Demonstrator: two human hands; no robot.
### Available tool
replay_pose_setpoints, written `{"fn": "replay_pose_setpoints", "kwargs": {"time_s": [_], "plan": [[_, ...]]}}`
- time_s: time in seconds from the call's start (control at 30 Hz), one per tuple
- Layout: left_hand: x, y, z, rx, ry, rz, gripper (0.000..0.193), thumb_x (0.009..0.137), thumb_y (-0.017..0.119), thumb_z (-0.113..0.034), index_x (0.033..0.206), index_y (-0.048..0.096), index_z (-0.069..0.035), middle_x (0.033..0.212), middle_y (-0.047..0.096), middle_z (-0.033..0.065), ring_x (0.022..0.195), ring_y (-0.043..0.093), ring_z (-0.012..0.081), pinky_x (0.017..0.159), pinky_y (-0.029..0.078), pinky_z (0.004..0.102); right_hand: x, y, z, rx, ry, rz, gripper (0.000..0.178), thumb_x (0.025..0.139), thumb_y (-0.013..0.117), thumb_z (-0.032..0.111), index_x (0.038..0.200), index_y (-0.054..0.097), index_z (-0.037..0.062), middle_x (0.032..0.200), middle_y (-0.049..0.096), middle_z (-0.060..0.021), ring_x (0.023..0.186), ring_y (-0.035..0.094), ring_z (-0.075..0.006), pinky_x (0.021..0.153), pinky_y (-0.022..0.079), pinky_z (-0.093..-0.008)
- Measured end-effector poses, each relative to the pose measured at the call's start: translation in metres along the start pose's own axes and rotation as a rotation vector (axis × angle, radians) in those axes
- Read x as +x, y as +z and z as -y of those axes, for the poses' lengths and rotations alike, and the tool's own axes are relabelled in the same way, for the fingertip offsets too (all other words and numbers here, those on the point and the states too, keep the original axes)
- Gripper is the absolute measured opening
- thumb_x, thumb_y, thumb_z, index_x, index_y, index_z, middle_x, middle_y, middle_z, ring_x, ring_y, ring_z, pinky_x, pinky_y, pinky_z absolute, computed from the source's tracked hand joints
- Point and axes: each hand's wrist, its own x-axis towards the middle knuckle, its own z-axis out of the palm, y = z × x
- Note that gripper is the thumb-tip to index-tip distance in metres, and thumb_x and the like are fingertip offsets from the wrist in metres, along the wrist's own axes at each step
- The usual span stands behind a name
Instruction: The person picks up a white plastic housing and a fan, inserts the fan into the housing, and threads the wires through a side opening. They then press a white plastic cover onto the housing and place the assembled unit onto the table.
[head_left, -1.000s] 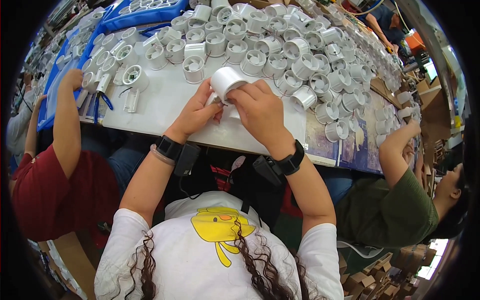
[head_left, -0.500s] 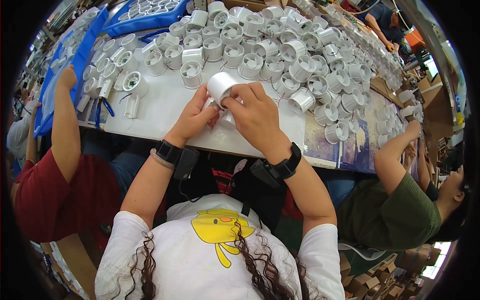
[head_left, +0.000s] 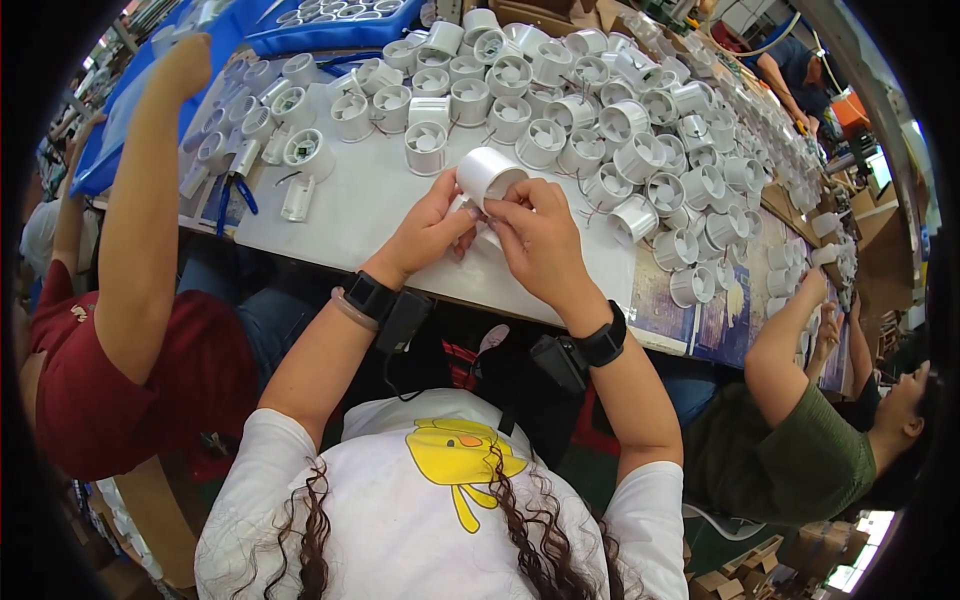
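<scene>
Between my hands, over the near part of the white table, a white round fan housing (head_left: 487,173) is held tilted, with its open end toward my right hand. My left hand (head_left: 425,232) has its fingers and thumb closed on the housing's left and lower side. The fingers of my right hand (head_left: 540,235) pinch at the rim and reach into the opening; whatever small part they touch inside is hidden. Just below the housing another white piece shows partly between my hands. Beyond them stands a white fan unit (head_left: 426,148) with its blades facing up.
Many white fan units (head_left: 610,130) are heaped across the back and right. At left lie more housings (head_left: 309,153), a small white rectangular part (head_left: 298,198) and blue-handled pliers (head_left: 238,190). Blue trays (head_left: 340,37) stand behind. Co-workers sit on both sides, the left one's arm (head_left: 140,190) reaching forward.
The view has shifted, so the scene sits slightly to the right. My hands keep the same hold on the housing. The left co-worker's arm has moved forward and right.
</scene>
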Motion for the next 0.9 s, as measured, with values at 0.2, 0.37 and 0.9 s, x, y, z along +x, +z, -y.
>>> {"fn": "replay_pose_setpoints", "kwargs": {"time_s": [0.2, 0.37, 0.9], "plan": [[0.003, -0.004, 0.005, 0.034, 0.012, -0.017, 0.052, 0.093, 0.05, -0.009, 0.14, 0.026, -0.005, 0.084, 0.055, 0.003, 0.063, 0.053, 0.0077, 0.053, 0.047, 0.0236, 0.007, -0.003, -0.003, -0.011, -0.008, -0.003, 0.018, 0.074, 0.071, 0.003, 0.092, 0.07, 0.0074, 0.089, 0.059, -0.0063, 0.084, 0.055, -0.0265, 0.071, 0.046, -0.0347], [0.003, -0.007, 0.009, 0.05, -0.011, -0.027, 0.053, 0.092, 0.051, -0.011, 0.139, 0.027, -0.006, 0.075, 0.054, 0.0011, 0.058, 0.053, 0.0074, 0.05, 0.047, 0.0238, 0.01, -0.005, -0.004, -0.063, -0.075, -0.036, 0.014, 0.073, 0.072, 0.006, 0.087, 0.07, 0.0089, 0.085, 0.062, -0.0062, 0.079, 0.056, -0.0268, 0.068, 0.047, -0.0348], [-0.004, -0.002, -0.005, -0.021, -0.004, 0.023, 0.052, 0.093, 0.051, -0.011, 0.139, 0.027, -0.007, 0.079, 0.055, 0.0026, 0.06, 0.054, 0.0079, 0.052, 0.046, 0.0232, 0.011, -0.001, 0.003, -0.004, -0.096, 0.001, 0.013, 0.073, 0.07, -0.001, 0.086, 0.067, 0.0032, 0.083, 0.061, -0.007, 0.078, 0.055, -0.0244, 0.068, 0.044, -0.033]]}}
